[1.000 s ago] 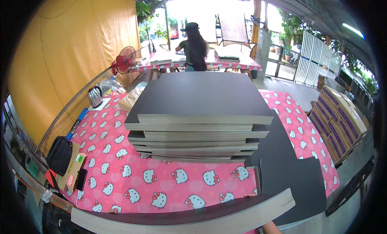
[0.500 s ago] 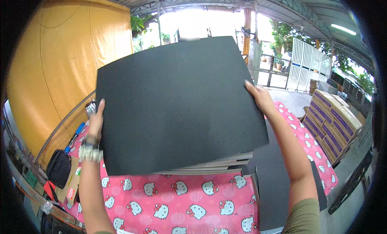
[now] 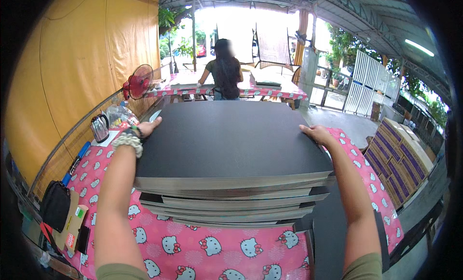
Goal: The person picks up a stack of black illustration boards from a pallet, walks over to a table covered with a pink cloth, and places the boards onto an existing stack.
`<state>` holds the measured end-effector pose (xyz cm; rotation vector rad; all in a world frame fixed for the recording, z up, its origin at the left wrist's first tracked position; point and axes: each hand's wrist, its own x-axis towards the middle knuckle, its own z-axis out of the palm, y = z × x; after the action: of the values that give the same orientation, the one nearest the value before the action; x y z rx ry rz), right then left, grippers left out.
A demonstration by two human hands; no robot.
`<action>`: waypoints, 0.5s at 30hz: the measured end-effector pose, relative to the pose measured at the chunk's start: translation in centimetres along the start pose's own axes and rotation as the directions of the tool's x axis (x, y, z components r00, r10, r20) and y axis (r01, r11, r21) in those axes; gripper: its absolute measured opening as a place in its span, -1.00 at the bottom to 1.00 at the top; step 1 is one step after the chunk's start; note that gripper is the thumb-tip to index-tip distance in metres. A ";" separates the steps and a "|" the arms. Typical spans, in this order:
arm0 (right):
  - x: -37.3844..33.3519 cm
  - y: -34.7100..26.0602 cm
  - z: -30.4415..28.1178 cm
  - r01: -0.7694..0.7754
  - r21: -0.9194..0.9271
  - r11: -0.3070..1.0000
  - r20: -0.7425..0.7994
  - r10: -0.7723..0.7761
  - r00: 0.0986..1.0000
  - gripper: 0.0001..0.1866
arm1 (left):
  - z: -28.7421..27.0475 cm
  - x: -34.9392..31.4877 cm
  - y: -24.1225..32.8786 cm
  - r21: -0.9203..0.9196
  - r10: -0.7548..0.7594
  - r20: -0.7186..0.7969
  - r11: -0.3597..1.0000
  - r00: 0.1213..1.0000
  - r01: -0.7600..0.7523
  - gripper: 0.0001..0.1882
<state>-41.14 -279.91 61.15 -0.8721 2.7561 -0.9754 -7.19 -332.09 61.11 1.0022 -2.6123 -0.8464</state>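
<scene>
A large black board (image 3: 231, 140) lies flat and level before me, topping a tall stack of boards (image 3: 231, 203) with pale grey edges. The layers beneath are unevenly aligned. At its far left edge is my left hand (image 3: 148, 127), closed on the board with the thumb toward the top face; a bulky band circles that wrist. My right hand (image 3: 317, 134) grips the opposite edge, its fingers partly hidden below. Under the stack spreads a pink cat-print table cover (image 3: 231, 246). More black boards (image 3: 330, 227) lie to the right, partly behind my right forearm.
Along the left stand a kettle (image 3: 100, 128), a black pouch (image 3: 55, 205), a piece of cardboard (image 3: 72, 227) and a red fan (image 3: 138, 82). A person (image 3: 224, 70) stands at a farther table (image 3: 279, 91). Stacked cartons (image 3: 398, 154) rise on the right.
The black board has come down from a raised, tilted position to lie level on the stack. Both hands went with it. The person and far table are now visible.
</scene>
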 end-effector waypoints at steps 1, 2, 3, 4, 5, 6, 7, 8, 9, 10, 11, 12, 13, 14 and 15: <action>-1.6 2.5 -1.6 -0.032 0.136 0.990 -0.023 0.035 0.999 -0.22 | 2.6 -0.7 3.2 -0.153 -0.101 0.112 0.981 0.988 0.118 -0.07; -4.2 4.7 -3.1 -0.044 0.290 0.956 -0.054 0.063 0.997 -0.22 | 3.4 -3.6 7.3 -0.262 -0.188 0.229 0.933 0.955 0.247 -0.13; -6.2 5.4 -2.7 0.064 0.370 0.927 -0.092 -0.032 0.995 -0.24 | 1.7 -5.8 6.0 -0.361 -0.134 0.175 0.913 0.975 0.190 -0.19; -8.2 6.1 -1.7 0.169 0.443 0.880 -0.132 -0.123 0.984 -0.27 | 0.5 -7.9 3.8 -0.454 -0.088 0.115 0.881 0.989 0.131 -0.25; -10.7 6.6 -1.3 0.250 0.403 0.881 -0.219 -0.172 0.960 -0.32 | 1.3 -10.2 2.3 -0.617 0.019 -0.010 0.786 1.000 -0.021 -0.26; -12.6 6.5 -0.3 0.333 0.371 0.867 -0.298 -0.228 0.927 -0.37 | 2.4 -13.3 0.7 -0.727 0.092 -0.162 0.662 0.983 -0.182 -0.27; -14.0 5.8 0.6 0.339 0.378 0.862 -0.349 -0.207 0.914 -0.39 | 4.6 -15.6 -1.2 -0.782 0.092 -0.347 0.521 0.933 -0.342 -0.30; -15.1 4.9 1.9 0.343 0.398 0.851 -0.393 -0.179 0.902 -0.41 | 6.3 -17.7 -2.6 -0.778 0.064 -0.518 0.379 0.853 -0.501 -0.34; -16.0 4.6 2.9 0.332 0.406 0.851 -0.433 -0.141 0.890 -0.43 | 7.7 -20.1 -1.9 -0.844 0.012 -0.461 0.303 0.887 -0.442 -0.36; -16.3 5.0 3.6 0.362 0.305 0.881 -0.541 -0.153 0.827 -0.44 | 9.6 -21.8 -0.1 -0.906 -0.037 -0.387 0.202 0.921 -0.372 -0.37; -15.9 5.6 4.5 0.379 0.192 0.905 -0.636 -0.179 0.751 -0.45 | 11.2 -21.9 1.9 -0.874 -0.064 -0.470 0.171 0.880 -0.455 -0.42; -15.7 6.1 5.4 0.379 0.078 0.922 -0.712 -0.215 0.669 -0.47 | 12.9 -21.4 3.8 -0.836 -0.100 -0.544 0.144 0.833 -0.529 -0.45; -15.4 5.8 6.0 0.376 0.035 0.926 -0.752 -0.223 0.621 -0.48 | 13.6 -21.1 4.5 -0.787 -0.144 -0.617 0.134 0.774 -0.603 -0.49; -15.1 6.1 6.2 0.376 0.039 0.926 -0.770 -0.212 0.601 -0.47 | 14.1 -19.9 4.3 -0.741 -0.234 -0.671 0.247 0.704 -0.624 -0.53; -14.5 6.4 6.7 0.383 0.053 0.922 -0.787 -0.197 0.585 -0.45 | 14.4 -18.4 3.8 -0.686 -0.309 -0.727 0.369 0.614 -0.627 -0.57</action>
<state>-30.43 -271.61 50.53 -1.0845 3.0690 -2.1278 -1.17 -311.25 51.69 0.4606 -1.0439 -1.2065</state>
